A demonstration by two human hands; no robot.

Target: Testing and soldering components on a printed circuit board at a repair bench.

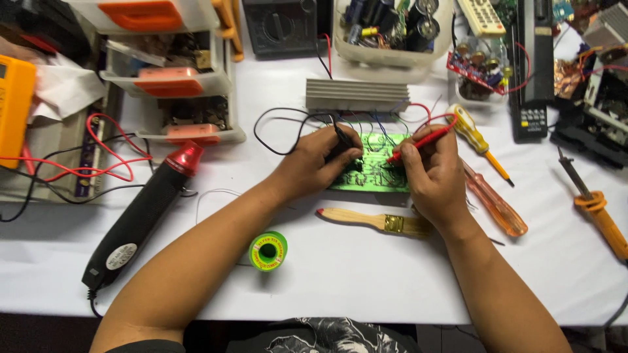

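A green circuit board lies on the white table, wired to a ribbed grey heat sink behind it. My left hand grips a black test probe and presses its tip onto the board's left part. My right hand pinches a red test probe, its tip touching the board's right part. Black and red leads run back from both probes.
A wooden-handled brush and a green solder spool lie in front. A black and red hot-air tool is at left, screwdrivers and an orange soldering iron at right. Parts drawers, an orange multimeter and bins crowd the back.
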